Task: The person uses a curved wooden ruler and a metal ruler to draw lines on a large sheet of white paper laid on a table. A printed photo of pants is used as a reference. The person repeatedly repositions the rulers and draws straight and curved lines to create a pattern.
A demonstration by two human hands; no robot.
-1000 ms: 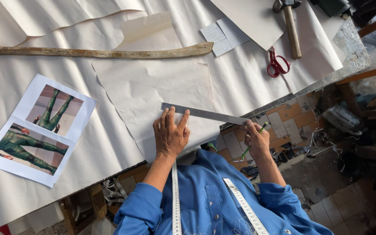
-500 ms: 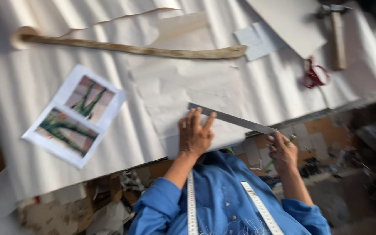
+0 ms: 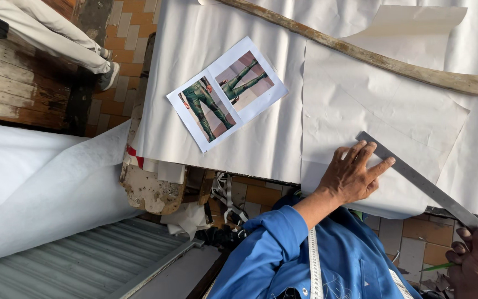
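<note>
Left hand (image 3: 352,174) lay flat, pinning the ruler (image 3: 421,182) on paper (image 3: 360,99); right hand (image 3: 477,268) gripped a green pencil (image 3: 471,260), apparently mid-marking, needing a steady ruler.

Ruler (image 3: 422,181): bare metal, dull grey, smooth. Pattern sheet (image 3: 372,111): matt cream paper, lightly creased. Curved stick (image 3: 360,52): rough, weathered wood. Photo print (image 3: 228,91): smooth white paper, colour-printed. Sleeve (image 3: 272,243): blue woven cloth.

Left hand (image 3: 352,174) pressing metal ruler (image 3: 421,182), cream paper (image 3: 372,116), photo sheet (image 3: 227,91)
</note>
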